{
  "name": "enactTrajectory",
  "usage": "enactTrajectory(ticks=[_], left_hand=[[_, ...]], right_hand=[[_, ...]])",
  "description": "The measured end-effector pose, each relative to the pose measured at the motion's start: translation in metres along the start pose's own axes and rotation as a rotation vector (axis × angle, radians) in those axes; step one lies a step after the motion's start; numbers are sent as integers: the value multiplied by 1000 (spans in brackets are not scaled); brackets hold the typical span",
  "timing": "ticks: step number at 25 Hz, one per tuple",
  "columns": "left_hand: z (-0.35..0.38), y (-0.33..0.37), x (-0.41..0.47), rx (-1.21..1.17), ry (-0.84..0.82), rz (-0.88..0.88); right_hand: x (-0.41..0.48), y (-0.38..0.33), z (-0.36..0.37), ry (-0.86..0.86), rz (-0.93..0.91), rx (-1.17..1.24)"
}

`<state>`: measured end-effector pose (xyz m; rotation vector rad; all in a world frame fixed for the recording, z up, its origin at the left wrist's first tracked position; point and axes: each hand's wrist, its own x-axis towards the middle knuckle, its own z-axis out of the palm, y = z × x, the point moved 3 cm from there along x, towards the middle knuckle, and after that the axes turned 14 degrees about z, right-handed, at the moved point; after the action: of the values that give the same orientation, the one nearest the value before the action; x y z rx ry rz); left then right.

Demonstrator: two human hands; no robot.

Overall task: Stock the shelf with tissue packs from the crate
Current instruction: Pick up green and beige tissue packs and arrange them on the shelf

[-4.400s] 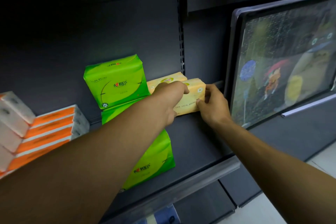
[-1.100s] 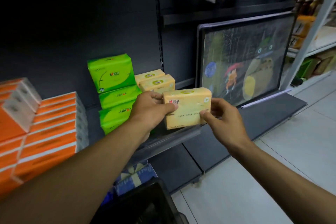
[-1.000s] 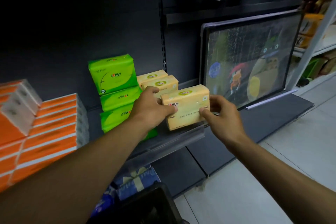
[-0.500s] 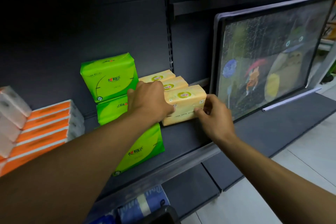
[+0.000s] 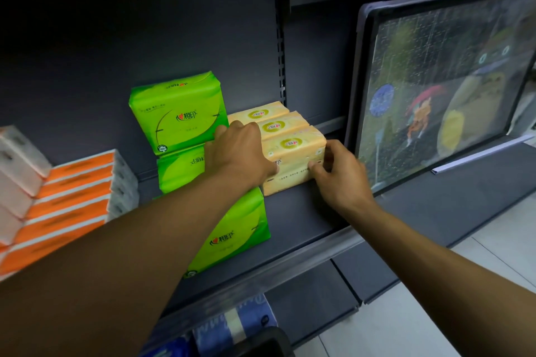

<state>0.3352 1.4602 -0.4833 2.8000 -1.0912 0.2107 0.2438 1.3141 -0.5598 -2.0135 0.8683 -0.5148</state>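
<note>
The left hand (image 5: 239,153) and right hand (image 5: 340,174) clasp opposite ends of a tissue pack (image 5: 293,164) lying nine-to-three o'clock between them.

- The front yellow pack (image 5: 293,162), held out before the shelf (image 5: 304,220) edge a second ago, now stands on it against the two yellow packs (image 5: 271,120) behind.
- The left hand (image 5: 237,151) and the right hand (image 5: 339,174) reach in deeper with it.

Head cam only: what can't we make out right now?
- Crate: head view, only a dark corner at the bottom edge; contents cut off.
- Front yellow pack, left end: head view, covered by the left hand.
- Orange packs: head view, blurred, print unreadable.
- Blue packs below: head view, mostly behind the shelf edge.
</note>
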Motion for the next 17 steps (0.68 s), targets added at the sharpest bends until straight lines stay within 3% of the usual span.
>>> enactTrajectory(ticks=[6,8,10,12,14,17], left_hand=[[-2,5,-6,-50,-17,8],[-11,17,-17,-149,115,73],[-26,42,-38,-332,354,249],[-29,70,-67,-511,487,416],[-7,91,-95,-641,400,472],[51,115,-130,-668,56,457]], right_hand=[[-6,5,-14,-95,30,-131],[-17,4,-33,-79,14,-106],[-31,4,-61,8,-65,-73],[-53,14,-90,107,-169,-66],[-75,34,-110,126,-213,-115],[-111,85,-125,24,-172,-219]])
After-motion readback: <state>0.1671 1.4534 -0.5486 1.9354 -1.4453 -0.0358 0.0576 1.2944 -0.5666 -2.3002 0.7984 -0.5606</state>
